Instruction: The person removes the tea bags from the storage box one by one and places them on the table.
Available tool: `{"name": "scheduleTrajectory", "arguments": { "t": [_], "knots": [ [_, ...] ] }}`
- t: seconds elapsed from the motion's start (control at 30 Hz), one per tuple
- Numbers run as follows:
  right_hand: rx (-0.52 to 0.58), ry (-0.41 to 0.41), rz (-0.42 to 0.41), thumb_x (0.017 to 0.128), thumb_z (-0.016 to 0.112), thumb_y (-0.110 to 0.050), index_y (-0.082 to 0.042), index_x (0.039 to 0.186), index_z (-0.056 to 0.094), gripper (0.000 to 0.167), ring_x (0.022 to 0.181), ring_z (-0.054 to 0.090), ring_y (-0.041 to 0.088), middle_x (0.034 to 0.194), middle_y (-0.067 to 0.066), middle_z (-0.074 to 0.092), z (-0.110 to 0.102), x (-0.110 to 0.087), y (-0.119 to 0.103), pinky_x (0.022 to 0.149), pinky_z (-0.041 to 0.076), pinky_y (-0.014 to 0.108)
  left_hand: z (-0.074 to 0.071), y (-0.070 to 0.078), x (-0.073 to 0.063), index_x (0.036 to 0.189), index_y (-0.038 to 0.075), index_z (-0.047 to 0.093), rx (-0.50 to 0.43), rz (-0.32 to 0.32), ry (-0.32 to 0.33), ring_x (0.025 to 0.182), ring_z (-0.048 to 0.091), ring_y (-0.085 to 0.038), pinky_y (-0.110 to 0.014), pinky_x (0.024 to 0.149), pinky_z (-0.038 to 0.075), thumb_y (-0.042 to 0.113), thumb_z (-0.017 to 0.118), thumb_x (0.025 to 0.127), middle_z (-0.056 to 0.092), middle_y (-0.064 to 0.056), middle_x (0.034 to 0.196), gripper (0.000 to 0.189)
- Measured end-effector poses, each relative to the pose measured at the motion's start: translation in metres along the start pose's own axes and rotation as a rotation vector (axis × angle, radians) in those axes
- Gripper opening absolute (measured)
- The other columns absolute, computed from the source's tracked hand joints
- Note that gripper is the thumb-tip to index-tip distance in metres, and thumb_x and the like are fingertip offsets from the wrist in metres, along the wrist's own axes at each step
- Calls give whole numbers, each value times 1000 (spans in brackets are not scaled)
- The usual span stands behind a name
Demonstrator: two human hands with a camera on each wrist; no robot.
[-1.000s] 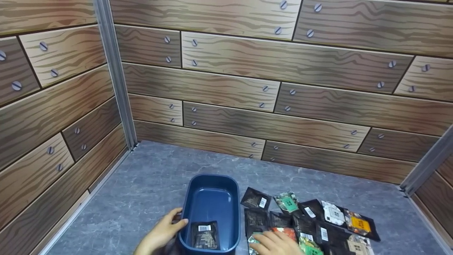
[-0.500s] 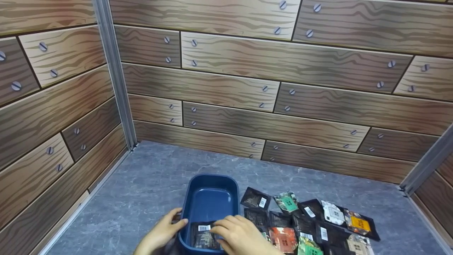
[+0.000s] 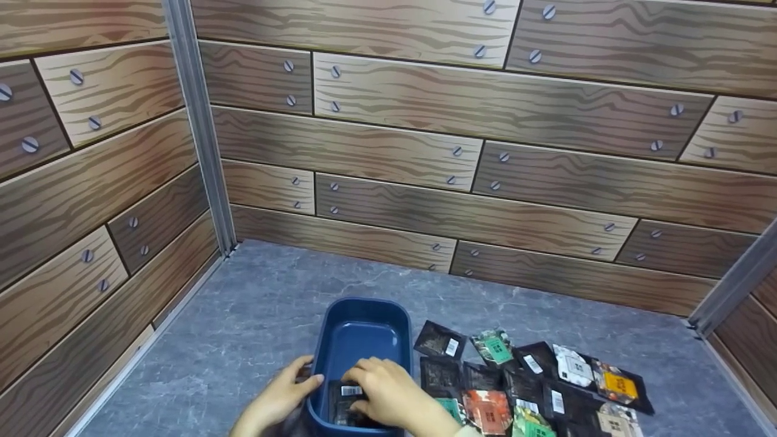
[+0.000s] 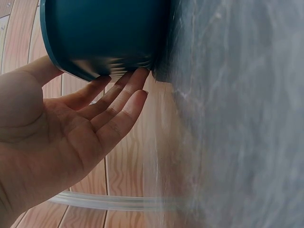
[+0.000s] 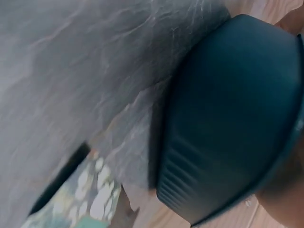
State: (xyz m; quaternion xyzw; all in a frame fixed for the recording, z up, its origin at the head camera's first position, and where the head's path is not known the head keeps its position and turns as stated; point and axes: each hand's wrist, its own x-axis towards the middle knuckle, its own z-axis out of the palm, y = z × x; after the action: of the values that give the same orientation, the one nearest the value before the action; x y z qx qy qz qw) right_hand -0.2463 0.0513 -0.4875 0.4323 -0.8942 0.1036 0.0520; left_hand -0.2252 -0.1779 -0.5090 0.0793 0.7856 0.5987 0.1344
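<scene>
A deep blue plastic storage bin [image 3: 364, 302] stands on the grey marbled surface. At its left side my left hand [image 3: 280, 388] holds the wall, thumb over the rim and fingers on the outside. The left wrist view shows those fingers [image 4: 127, 97] extended against the outer wall. Inside the bin's near end lies a black sachet [image 3: 341, 408] with a white barcode label. My right hand [image 3: 387, 394] reaches into the bin over this sachet, fingers bent, thumb low. The hand covers the sachet's right part, so I cannot tell if it is pinched.
Several sachets lie right of the bin, among them a black one [image 3: 440, 340], a green one [image 3: 495, 347], a red one [image 3: 487, 413], a white one [image 3: 572, 365] and an orange-labelled one [image 3: 618, 383]. A wood-plank-patterned wall [image 3: 364, 194] rises behind.
My right hand has moved left from over the loose sachets into the bin, then slightly further left over the black sachet. My left hand and the bin have stayed put.
</scene>
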Motion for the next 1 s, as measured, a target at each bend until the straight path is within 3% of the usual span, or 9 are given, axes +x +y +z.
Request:
{"name": "scheduleTrajectory", "arguments": {
  "t": [0.23,0.4,0.7,0.87,1.0],
  "knots": [
    [20,-128,172,71,89,-44,-17,120,67,60,93,57,14,102,-5,58,8,13,-2,79,52,32,1,1,1,141,-18,34,12,-18,11,118,53,-48,-52,89,53,18,53,104,53,-33,128,55],
    [8,-176,213,65,92,-41,-16,124,65,69,96,55,17,104,-3,57,12,18,-6,82,52,35,0,1,0,141,-18,33,27,-24,16,119,51,-50,-53,90,52,20,53,103,52,-34,129,58],
    [-23,-116,221,59,95,-37,-11,115,65,68,91,52,18,101,1,49,15,18,-11,77,52,35,1,1,0,141,-19,33,10,-6,8,118,53,-48,-52,89,53,19,53,103,52,-33,129,57],
    [-26,-57,196,66,93,-31,-13,112,63,57,83,56,16,99,-1,46,8,18,-12,68,51,33,2,2,-1,141,-18,34,-10,-9,10,117,54,-45,-51,89,53,18,53,103,54,-31,127,55],
    [-57,49,148,73,88,-22,-15,105,67,40,79,63,16,94,-4,59,-1,15,-13,66,53,32,2,1,-2,140,-18,34,-24,6,13,116,55,-44,-50,88,54,16,53,103,54,-32,127,54]
  ]
}}
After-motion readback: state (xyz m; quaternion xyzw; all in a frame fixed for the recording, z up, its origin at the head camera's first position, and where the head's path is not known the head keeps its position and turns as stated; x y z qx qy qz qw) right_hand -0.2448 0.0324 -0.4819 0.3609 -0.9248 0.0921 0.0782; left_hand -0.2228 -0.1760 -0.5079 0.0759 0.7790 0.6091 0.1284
